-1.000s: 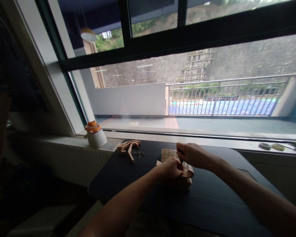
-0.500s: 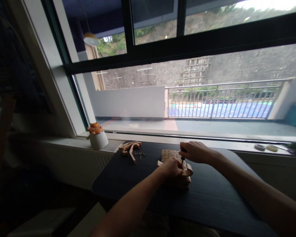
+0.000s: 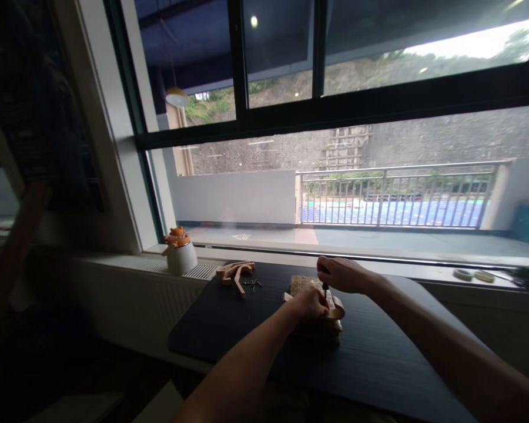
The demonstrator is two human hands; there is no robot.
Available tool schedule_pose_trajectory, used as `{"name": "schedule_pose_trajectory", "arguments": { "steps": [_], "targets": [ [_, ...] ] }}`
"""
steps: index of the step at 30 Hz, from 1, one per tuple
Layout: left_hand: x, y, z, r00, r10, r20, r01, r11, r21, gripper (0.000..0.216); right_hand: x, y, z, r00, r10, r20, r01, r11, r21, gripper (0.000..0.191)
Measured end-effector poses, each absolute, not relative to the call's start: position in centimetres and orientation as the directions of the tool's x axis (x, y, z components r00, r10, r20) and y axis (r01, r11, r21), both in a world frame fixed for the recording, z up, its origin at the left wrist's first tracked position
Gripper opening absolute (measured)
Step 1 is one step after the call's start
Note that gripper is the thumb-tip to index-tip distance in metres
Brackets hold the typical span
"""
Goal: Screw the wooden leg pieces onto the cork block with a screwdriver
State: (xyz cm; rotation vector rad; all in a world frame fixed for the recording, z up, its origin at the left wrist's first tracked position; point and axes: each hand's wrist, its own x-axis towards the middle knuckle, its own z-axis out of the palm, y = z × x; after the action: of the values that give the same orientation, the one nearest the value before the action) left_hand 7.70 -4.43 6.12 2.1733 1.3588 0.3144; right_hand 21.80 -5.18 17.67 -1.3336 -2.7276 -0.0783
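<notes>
Curved wooden piece (image 3: 337, 309): is lying across the woven-looking block (image 3: 302, 284), its rounded end sitting at the block's 3 o'clock side, partly under the left hand.
Left hand (image 3: 311, 301): is resting over the wood and block; its fingers are curling close together at the tool's lower end, though what they are pinching, one cannot tell.
Right hand (image 3: 342, 274): is hovering between 1 and 2 o'clock of the left hand, its fingers wrapping tightly around the dark handle of the tool.
Slim tool (image 3: 325, 286): is standing roughly upright, pointing down toward the left fingertips; its tip is hiding there.
Dark table (image 3: 379, 346): is carrying the block near its middle, below the window.
Loose wooden parts (image 3: 239, 281): are lying together at 10 o'clock of the block, well apart from the hands.
Small screws (image 3: 253, 285): are scattering just beside those parts, on their right.
Jug (image 3: 181, 258): is standing between 9 and 10 o'clock, off the table, showing an orange top.
Tape-like rings (image 3: 462, 274): are lying on the sill between 2 and 3 o'clock.
</notes>
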Motion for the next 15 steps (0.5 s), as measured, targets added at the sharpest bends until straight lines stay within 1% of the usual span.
{"name": "schedule_pose_trajectory", "arguments": {
  "steps": [5,9,15],
  "targets": [
    [7.5,-4.2,6.0,0.469,0.877,-0.099,0.746,-0.334,0.577,0.033,21.9,-5.3,17.4,-0.638,0.743,0.204,0.755,0.655,-0.022,0.021],
    [7.4,-4.3,5.9,0.474,0.879,-0.043,0.716,-0.356,0.6,0.031,21.5,-5.7,16.6,-0.611,0.737,0.289,0.764,0.645,-0.029,0.022],
    [7.4,-4.3,5.9,0.451,0.891,0.055,0.657,-0.373,0.654,0.011,21.7,-5.2,15.4,-0.618,0.696,0.365,0.72,0.688,-0.093,0.018]
  ]
}}
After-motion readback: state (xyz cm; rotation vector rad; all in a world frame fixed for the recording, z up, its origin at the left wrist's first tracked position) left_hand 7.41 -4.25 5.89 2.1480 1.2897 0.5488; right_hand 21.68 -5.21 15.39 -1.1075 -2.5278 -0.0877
